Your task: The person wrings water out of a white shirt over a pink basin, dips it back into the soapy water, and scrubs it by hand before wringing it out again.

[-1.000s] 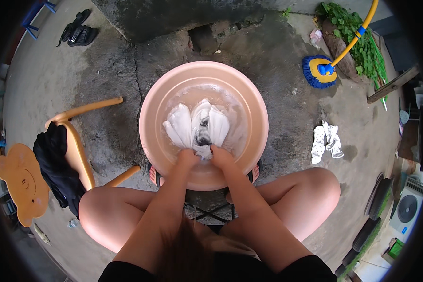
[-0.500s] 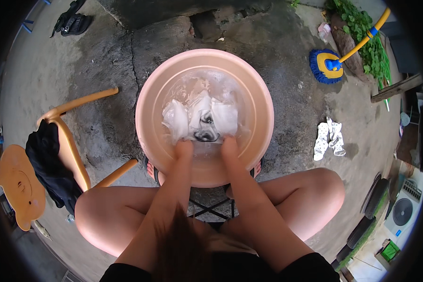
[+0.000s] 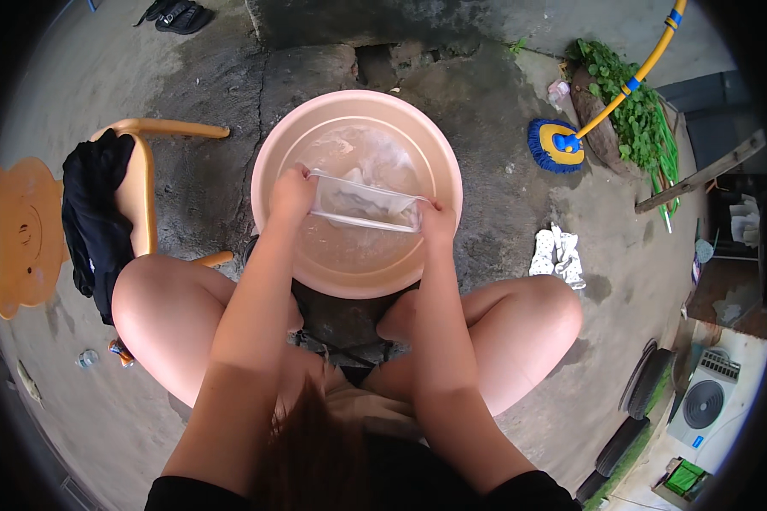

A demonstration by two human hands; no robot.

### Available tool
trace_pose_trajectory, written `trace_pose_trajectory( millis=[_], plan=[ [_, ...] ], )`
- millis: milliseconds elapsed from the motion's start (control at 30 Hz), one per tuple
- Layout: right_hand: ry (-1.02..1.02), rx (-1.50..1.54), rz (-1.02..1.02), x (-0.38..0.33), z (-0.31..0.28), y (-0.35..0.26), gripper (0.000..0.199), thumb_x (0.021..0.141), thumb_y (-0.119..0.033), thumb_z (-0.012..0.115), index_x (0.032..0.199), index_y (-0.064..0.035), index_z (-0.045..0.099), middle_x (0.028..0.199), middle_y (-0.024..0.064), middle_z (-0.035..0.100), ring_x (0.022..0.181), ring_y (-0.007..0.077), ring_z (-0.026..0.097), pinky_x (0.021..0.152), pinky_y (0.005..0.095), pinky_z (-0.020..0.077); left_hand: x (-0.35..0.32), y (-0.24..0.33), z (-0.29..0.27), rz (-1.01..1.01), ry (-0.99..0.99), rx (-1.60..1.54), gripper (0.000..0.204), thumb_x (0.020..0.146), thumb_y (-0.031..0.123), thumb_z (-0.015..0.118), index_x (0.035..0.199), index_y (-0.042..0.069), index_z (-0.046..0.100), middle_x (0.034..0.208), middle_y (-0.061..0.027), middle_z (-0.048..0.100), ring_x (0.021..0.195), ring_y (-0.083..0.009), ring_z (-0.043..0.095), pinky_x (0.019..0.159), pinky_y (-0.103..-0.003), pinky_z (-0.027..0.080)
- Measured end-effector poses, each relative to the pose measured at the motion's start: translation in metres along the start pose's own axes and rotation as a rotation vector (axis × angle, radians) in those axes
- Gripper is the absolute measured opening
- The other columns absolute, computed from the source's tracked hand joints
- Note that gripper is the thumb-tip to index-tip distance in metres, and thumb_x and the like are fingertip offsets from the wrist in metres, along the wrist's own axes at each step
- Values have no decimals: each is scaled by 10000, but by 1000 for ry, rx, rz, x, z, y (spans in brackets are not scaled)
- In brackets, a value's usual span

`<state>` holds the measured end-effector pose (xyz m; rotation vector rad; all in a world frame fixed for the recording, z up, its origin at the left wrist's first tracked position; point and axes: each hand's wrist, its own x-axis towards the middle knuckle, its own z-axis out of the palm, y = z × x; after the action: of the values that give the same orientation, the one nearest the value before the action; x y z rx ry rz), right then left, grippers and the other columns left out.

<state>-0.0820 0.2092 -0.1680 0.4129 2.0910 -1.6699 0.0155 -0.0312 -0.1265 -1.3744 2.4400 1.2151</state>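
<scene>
A white wet garment (image 3: 371, 194) is stretched between my two hands over a pink plastic tub (image 3: 358, 283). Its hem spreads into a wide opening, and the rest of the cloth hangs down toward the water. My left hand (image 3: 292, 194) grips one end of the hem, fingers closed. At the other end my right hand (image 3: 437, 221) is closed on the edge, slightly nearer to me. Cloudy, sudsy water (image 3: 341, 149) lies in the tub, with more white cloth showing at its far side.
On the left stands a small yellow chair (image 3: 136, 187) with black clothing (image 3: 98, 217) draped over it. White spotted socks (image 3: 558, 255) lie on the concrete at right, below a blue-and-yellow mop (image 3: 558, 145). Black sandals (image 3: 179, 15) sit far left. My knees flank the tub's near side.
Both hands have come up out of the water and moved apart, lifting the garment's hem and pulling it taut. The garment's dark print no longer shows. The whole view has shifted.
</scene>
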Motion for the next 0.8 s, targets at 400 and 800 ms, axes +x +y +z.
trace_pose_trajectory(
  millis=[400,800],
  plan=[
    [-121,172,-564,-87,-40,-240,206,836,-48,597,1002,42,680,862,79,678,730,110,614,648,230,486,-74,161,-161,569,176,-236,245,817,148,539,904,-41,668,624,-158,655,594,-235,677,661,-322,521],
    [-89,93,-764,-92,-37,-271,196,866,-62,585,1021,16,675,860,73,677,707,101,611,602,223,478,-71,177,-170,713,255,-389,247,855,222,570,914,-8,639,633,-52,625,509,-110,589,512,-240,469]
  ],
)
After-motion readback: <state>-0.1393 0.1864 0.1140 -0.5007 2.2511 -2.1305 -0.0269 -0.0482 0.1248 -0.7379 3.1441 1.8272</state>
